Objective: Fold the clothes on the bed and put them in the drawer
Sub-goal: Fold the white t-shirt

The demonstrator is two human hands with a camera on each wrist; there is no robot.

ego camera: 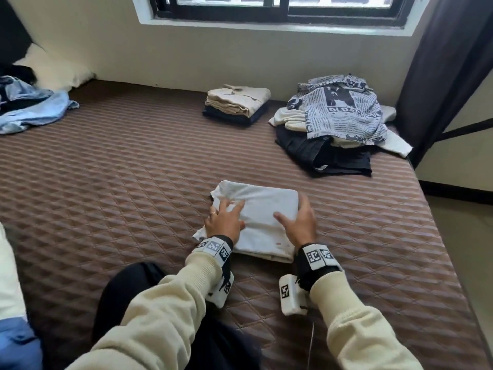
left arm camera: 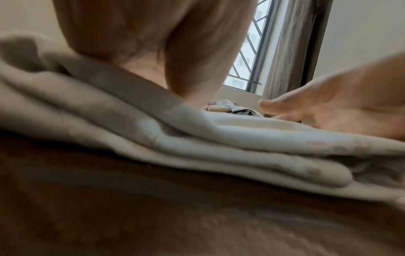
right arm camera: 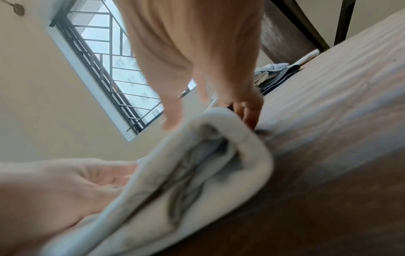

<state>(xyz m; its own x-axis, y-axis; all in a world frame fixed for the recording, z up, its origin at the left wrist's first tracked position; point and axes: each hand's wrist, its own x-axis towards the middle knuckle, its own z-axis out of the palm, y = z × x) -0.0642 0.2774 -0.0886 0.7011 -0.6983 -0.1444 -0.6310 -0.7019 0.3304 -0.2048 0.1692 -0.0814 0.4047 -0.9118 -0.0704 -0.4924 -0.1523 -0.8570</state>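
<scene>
A white garment point(ego camera: 262, 222), folded into a thick rectangle, lies on the brown quilted mattress point(ego camera: 106, 169) just in front of me. My left hand point(ego camera: 229, 210) rests flat on its left part, fingers spread and straight. My right hand point(ego camera: 296, 214) grips the right folded edge, thumb on top and fingers curled down round the side. The left wrist view shows the stacked layers of the garment point(left arm camera: 241, 138) under my left palm point(left arm camera: 153, 52). In the right wrist view my right fingers point(right arm camera: 247, 110) tuck in beside the rounded fold point(right arm camera: 230, 124) against the mattress.
A folded beige and dark pile point(ego camera: 237, 104) sits at the back. To its right lies an unfolded heap topped by a newspaper-print shirt point(ego camera: 344, 110) over black clothes point(ego camera: 336, 158). Light blue denim point(ego camera: 32, 108) and a pillow point(ego camera: 53, 68) lie far left. The mattress edge point(ego camera: 437, 236) runs down the right.
</scene>
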